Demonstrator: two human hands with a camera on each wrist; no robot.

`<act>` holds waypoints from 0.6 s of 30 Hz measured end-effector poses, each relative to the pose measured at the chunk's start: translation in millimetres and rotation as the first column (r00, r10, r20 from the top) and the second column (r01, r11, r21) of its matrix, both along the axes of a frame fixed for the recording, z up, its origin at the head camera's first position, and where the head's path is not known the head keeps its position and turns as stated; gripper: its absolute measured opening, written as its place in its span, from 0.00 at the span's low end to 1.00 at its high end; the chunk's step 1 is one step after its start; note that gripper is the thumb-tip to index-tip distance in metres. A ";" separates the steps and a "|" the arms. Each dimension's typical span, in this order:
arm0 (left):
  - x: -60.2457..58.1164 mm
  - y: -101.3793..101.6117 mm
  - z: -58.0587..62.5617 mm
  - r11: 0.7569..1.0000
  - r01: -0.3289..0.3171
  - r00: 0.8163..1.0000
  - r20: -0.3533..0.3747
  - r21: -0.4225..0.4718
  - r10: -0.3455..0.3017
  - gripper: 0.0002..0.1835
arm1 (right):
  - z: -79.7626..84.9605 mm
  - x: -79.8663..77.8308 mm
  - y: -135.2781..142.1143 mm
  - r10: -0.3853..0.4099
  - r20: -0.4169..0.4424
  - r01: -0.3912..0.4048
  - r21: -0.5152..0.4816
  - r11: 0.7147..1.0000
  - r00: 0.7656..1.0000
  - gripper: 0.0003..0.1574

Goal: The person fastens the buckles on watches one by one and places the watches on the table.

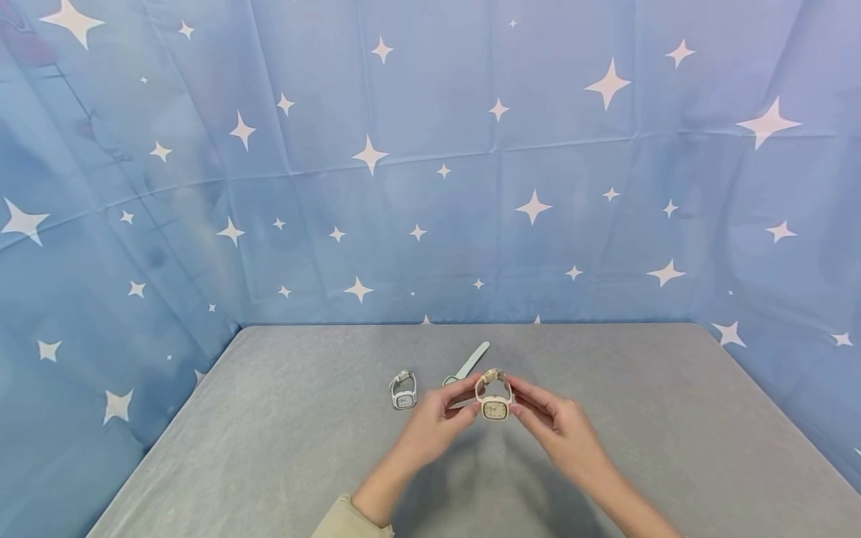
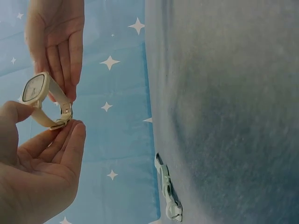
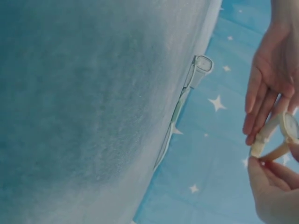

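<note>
Between my two hands a cream wristwatch (image 1: 495, 410) is held up over the table, its squarish dial facing me and its strap closed into a loop. My left hand (image 1: 430, 422) pinches the watch's left side with thumb and fingers. On the opposite side, my right hand (image 1: 561, 430) pinches it the same way. In the left wrist view, the left thumb is by the case and the fingertips are at the strap buckle (image 2: 65, 112). The right wrist view shows the right fingers gripping the strap (image 3: 258, 148) from below.
A white wristwatch (image 1: 403, 401) with its strap looped sits on the grey-covered table (image 1: 269, 448), left of my hands. A mint-green watch (image 1: 473, 360) lies behind the left hand, partly hidden by it. A blue curtain (image 1: 437, 202) with white stars surrounds the table's back and sides.
</note>
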State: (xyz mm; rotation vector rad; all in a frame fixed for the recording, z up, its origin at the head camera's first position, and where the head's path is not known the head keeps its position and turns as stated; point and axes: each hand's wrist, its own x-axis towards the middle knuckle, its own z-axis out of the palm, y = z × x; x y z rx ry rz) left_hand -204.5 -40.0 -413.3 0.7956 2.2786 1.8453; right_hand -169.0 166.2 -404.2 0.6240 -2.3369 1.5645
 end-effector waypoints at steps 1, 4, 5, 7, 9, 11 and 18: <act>0.2 0.7 -0.6 1.000 -0.005 1.000 -0.004 -0.001 0.005 0.25 | -0.2 -0.3 -0.3 -0.007 -0.009 0.007 0.006 1.000 1.000 0.24; 0.7 2.6 -1.3 1.000 -0.018 1.000 -0.020 -0.008 0.017 0.25 | 0.3 0.0 -1.8 -0.029 -0.019 0.029 0.005 1.000 0.999 0.24; 1.0 3.0 -1.0 1.000 -0.021 0.999 -0.024 -0.010 0.021 0.25 | 0.7 0.2 -2.4 -0.035 -0.016 0.035 -0.001 0.999 0.999 0.24; 1.1 4.1 -0.4 0.999 -0.031 0.999 -0.030 -0.011 0.031 0.25 | 1.0 0.2 -3.4 -0.051 -0.009 0.051 -0.010 0.999 0.999 0.23; 1.3 5.1 0.6 0.999 -0.042 0.999 -0.036 -0.012 0.042 0.25 | 1.7 0.8 -4.5 -0.065 0.007 0.065 -0.025 0.998 0.998 0.23; 1.6 6.3 1.5 0.998 -0.055 0.998 -0.036 -0.014 0.055 0.25 | 2.2 0.6 -4.6 -0.075 0.024 0.076 -0.037 0.996 0.997 0.23; 2.4 10.8 2.9 0.996 -0.087 0.996 -0.022 0.018 0.087 0.22 | 6.3 -3.8 -2.5 -0.118 0.130 0.126 -0.053 0.991 0.984 0.23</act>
